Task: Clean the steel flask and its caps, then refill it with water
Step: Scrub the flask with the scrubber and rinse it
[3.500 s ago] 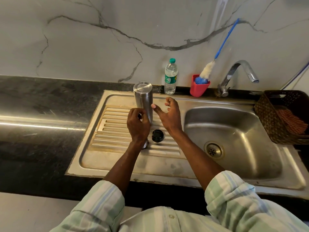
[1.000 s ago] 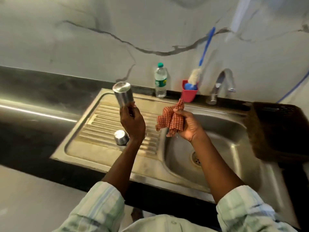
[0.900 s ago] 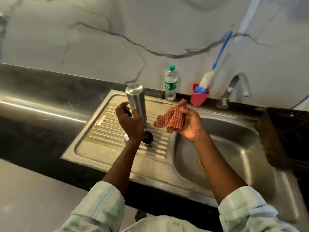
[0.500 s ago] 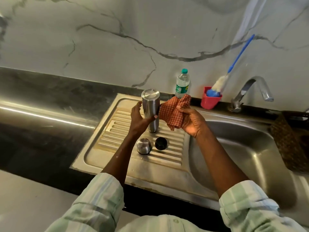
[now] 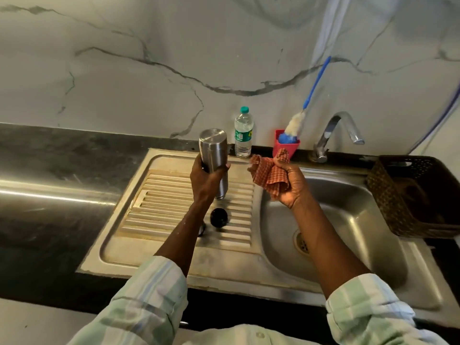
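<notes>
Left hand (image 5: 207, 180) wraps the brushed-steel cylindrical flask (image 5: 214, 155), inverted above the ribbed drainboard (image 5: 161, 202); right hand (image 5: 290, 185) clutches a crumpled checked cloth (image 5: 270, 173).

A home kitchen: steel sink (image 5: 348, 220) with ribbed drainboard (image 5: 174, 210), tap (image 5: 336, 130), dark stone counter (image 5: 49, 170), marble backsplash (image 5: 124, 70).

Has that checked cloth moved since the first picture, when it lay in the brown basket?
Yes. The checked cloth has left the brown basket; the right hand now grips it leftward, above the sink's left edge, beside the steel flask.
</notes>
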### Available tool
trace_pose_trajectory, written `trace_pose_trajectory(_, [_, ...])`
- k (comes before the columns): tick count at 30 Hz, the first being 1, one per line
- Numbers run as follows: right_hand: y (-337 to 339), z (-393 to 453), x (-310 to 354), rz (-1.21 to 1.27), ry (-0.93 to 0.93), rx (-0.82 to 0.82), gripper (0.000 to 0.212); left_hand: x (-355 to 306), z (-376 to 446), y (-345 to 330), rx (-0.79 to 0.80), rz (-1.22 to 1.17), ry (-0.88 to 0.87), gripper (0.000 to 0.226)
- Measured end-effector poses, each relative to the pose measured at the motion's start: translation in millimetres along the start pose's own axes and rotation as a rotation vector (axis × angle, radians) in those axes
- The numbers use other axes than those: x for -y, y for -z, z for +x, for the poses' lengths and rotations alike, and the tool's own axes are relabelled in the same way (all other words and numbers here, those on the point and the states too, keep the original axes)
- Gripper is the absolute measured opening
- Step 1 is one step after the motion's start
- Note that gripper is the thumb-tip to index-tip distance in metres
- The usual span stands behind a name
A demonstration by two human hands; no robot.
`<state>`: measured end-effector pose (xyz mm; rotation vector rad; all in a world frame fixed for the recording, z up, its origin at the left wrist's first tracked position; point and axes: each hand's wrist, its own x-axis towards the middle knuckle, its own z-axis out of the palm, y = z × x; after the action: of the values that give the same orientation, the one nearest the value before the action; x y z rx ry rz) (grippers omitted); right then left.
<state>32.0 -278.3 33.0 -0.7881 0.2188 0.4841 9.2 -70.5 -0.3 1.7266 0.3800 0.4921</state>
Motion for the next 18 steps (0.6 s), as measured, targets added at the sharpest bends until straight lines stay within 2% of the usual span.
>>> trace_pose_trajectory(3, [22,-10,22,-0.056,0.051,-0.085,0.031,-14,-9,-30,0.023,-0.1,0.059,0.061])
trace_pose_trajectory(7, [57,-33,56,-0.125,0.051,-0.196,0.023,-23,-31,-84,0.139,-0.289,0.18,0.053])
trace_pose_trajectory(10, [89,-50,77,-0.102,0.1,-0.24,0.034,-25,-56,-129,0.229,-0.454,0.391,0.079])
trace_pose_trajectory(11, [97,-54,81,-0.183,0.124,-0.27,0.04,-24,-64,-140,0.274,-0.495,0.46,0.085])
trace_pose_trajectory(12, [105,-60,85,-0.373,0.155,-0.323,0.046,-24,-75,-153,0.322,-0.529,0.514,0.085])
trace_pose_trajectory(15, [128,-77,93,-1.089,0.261,-0.551,0.061,-22,-105,-181,0.412,-0.601,0.651,0.058])
trace_pose_trajectory(16, [134,-80,95,-1.2,0.29,-0.596,0.064,-21,-112,-187,0.451,-0.624,0.695,0.055])
trace_pose_trajectory(18, [148,-85,98,-1.267,0.319,-0.629,0.059,-20,-124,-199,0.52,-0.645,0.789,0.058])
